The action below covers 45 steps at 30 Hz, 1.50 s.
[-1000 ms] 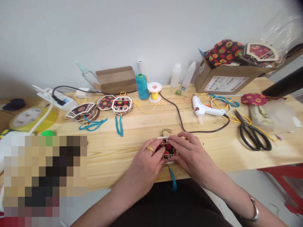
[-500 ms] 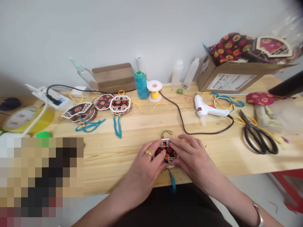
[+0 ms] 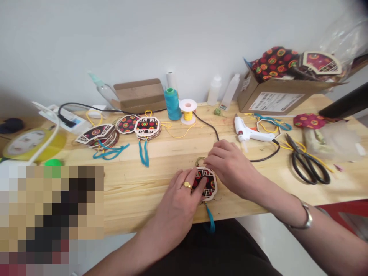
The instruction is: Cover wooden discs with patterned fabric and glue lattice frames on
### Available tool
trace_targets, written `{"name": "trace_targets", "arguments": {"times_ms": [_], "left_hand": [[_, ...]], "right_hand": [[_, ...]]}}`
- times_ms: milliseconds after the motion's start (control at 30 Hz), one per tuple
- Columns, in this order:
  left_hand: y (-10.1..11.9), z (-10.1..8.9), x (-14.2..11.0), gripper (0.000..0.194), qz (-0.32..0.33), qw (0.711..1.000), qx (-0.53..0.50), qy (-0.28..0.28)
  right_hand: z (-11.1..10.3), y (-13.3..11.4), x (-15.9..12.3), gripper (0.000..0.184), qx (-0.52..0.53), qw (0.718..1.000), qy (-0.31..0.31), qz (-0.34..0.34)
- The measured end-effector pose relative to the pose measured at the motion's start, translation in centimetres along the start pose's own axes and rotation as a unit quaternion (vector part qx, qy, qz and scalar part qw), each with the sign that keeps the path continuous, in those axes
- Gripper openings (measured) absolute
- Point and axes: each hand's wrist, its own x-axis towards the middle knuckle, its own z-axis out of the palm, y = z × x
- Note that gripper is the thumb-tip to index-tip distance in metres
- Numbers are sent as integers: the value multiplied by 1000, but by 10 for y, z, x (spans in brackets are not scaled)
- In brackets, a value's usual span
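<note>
A fabric-and-wood pendant (image 3: 211, 186) with a pale lattice frame and dark flowered cloth lies at the table's front edge. My left hand (image 3: 184, 195) is closed on its left side, thumb and fingers pressed over the cloth. A blue tassel (image 3: 210, 218) hangs from its lower end. At the upper end is a thin olive cord loop (image 3: 199, 161). Right beside that loop, at the pendant's top corner, is my right hand (image 3: 230, 165), its fingers bent together. What its fingertips pinch, if anything, is hidden.
A white glue gun (image 3: 253, 134) and black scissors (image 3: 307, 163) lie to the right. Behind stand a blue thread cone (image 3: 173, 105), a yellow cord spool (image 3: 188, 115) and a cardboard box (image 3: 270, 96). Finished-looking pendants (image 3: 147, 127) lie at left. A blurred patch covers the lower left.
My right hand has left the pendant's right side and moved up to its upper corner, fingers drawn together. My left hand stays on the pendant, whose right side now shows.
</note>
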Motion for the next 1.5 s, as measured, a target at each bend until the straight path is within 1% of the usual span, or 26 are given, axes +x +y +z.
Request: {"name": "trace_targets", "arguments": {"times_ms": [67,167,367,567,700,800,900,967,1033,1100,1167,1233,1300,1367,1433,1467,1500], "left_hand": [[1,-1,0,39,2,1000,12,-5],[3,-2,0,38,-5,1000,13,0],[4,-3,0,39,-8,1000,4,-14],[5,-4,0,39,-8,999,2,-31],[5,-3,0,38,-13,1000,9,-20],[5,-4,0,37,-11,1000,8,-25],[5,-5,1,38,-8,999,9,-30],[5,-5,0,37,-9,999,12,-30],[4,-4,0,37,-6,1000,14,-23],[3,-3,-1,38,0,1000,13,-14],[2,-2,-2,38,2,1000,10,-10],[1,-1,-2,38,-1,1000,9,-12],[-1,0,-2,38,2,1000,2,-10],[-3,1,-1,37,8,1000,-9,-5],[-5,0,-1,35,10,1000,-17,-4],[-5,-1,0,34,8,1000,-20,-5],[-5,-2,0,33,7,1000,-22,-7]], "right_hand": [[3,4,12,19,-32,999,-30,-24],[8,7,25,20,-51,996,-50,-50],[14,9,31,16,-55,992,-86,-79],[17,11,33,15,-71,988,-91,-103],[17,10,34,13,-70,986,-102,-110],[19,11,34,12,-54,989,-95,-104],[17,15,34,12,-5,995,-64,-71],[13,19,33,13,27,998,-31,-43],[6,23,31,16,39,999,14,-18],[-3,27,27,18,40,996,74,6],[-12,31,20,18,30,989,139,39],[-21,37,8,16,2,976,197,88],[-26,42,-8,21,-36,960,240,140],[-28,46,-26,24,-78,944,270,174],[-27,47,-42,11,-104,934,280,196],[-25,45,-48,18,-105,935,273,201],[-22,41,-54,29,-96,939,261,201]]}}
